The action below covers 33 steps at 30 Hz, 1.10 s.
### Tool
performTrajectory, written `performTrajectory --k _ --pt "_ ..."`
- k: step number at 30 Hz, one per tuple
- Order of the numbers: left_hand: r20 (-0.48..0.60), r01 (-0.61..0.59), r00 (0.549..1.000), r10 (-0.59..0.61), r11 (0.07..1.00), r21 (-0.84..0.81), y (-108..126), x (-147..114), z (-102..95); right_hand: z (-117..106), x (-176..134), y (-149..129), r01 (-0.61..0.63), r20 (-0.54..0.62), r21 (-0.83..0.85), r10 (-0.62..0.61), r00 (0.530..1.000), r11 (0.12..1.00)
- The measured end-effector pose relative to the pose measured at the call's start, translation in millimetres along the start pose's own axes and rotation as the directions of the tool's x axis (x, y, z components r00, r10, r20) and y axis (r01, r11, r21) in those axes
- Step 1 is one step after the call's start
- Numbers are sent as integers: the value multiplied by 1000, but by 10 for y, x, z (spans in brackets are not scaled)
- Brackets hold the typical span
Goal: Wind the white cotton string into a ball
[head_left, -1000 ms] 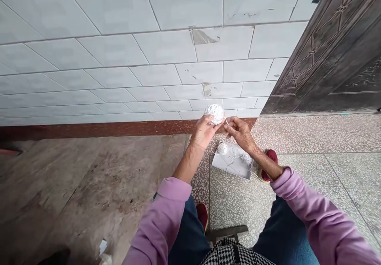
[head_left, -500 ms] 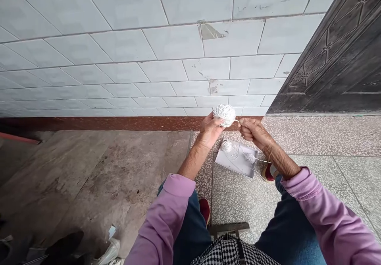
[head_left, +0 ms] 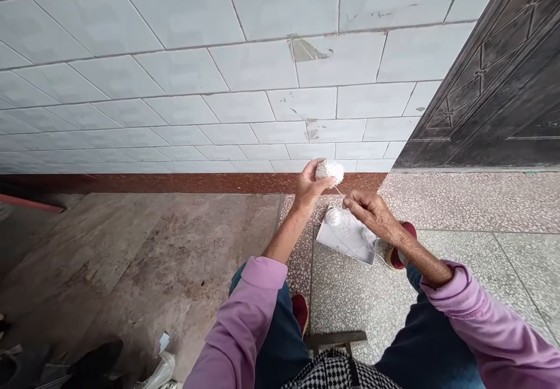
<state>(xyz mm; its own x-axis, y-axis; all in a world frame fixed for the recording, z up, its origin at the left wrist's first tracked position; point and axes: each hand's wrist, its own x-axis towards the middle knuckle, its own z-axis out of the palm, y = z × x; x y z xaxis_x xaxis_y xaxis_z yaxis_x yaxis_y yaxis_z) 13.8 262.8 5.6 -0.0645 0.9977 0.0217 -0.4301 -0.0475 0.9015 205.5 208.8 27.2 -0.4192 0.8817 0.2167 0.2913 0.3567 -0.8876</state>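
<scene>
Clearly, the right hand has its grip closed in a pinch on one white string, which runs short and straight to the ball. The ball sits in the left hand, wrapped round its near side, above the box. To handle this well, I'd hold the string lightly taut, let the ball turn freely, and lay each pass evenly across a fresh part. Count below: two red shoes on the floor, then one box bearing two smaller bundles, one partly behind the right hand; the loose loops are too fine to count. Beyond stand one tiled wall and one dark door.
</scene>
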Motion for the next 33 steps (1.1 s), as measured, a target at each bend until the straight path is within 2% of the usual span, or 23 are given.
performTrajectory --k 3,6,8,10,12,14,20,23,25,27,30,33 --pt "65 18 998 -24 995 101 -32 -17 13 -64 11 -74 40 -13 -52 -41 999 998" --pt "186 74 977 -106 982 172 -46 -69 25 -175 53 -40 41 -85 -90 -49 995 995" --pt "295 137 936 -194 970 202 -47 -108 19 -262 89 37 29 -141 -103 -44 989 994" --pt "385 225 874 -297 949 222 -55 -138 7 -336 123 127 5 -183 -63 -17 983 998" --pt "435 316 817 -378 925 211 -69 -158 0 -384 148 199 -22 -208 25 27 978 999" --pt "459 376 789 -408 912 163 -76 -178 12 -401 161 239 -43 -208 124 69 976 991" --pt "490 396 813 -315 916 -67 104 -248 80 -389 145 307 -159 -150 299 211 966 941" --pt "391 340 888 -241 918 -206 276 -213 -2 -435 138 446 -240 -124 308 289 949 921" --pt "244 247 954 -175 919 -307 387 -141 -124 -498 132 579 -291 -100 287 331 938 912" --pt "99 140 989 -110 915 -379 492 -49 -283 -580 117 716 -332 -65 257 359 931 907" --pt "-50 -22 999 0 901 -432 642 78 -552 -716 63 875 -405 7 209 413 911 890" --pt "-232 -173 969 81 896 -410 771 152 -833 -855 -40 960 -523 128 153 508 852 838"
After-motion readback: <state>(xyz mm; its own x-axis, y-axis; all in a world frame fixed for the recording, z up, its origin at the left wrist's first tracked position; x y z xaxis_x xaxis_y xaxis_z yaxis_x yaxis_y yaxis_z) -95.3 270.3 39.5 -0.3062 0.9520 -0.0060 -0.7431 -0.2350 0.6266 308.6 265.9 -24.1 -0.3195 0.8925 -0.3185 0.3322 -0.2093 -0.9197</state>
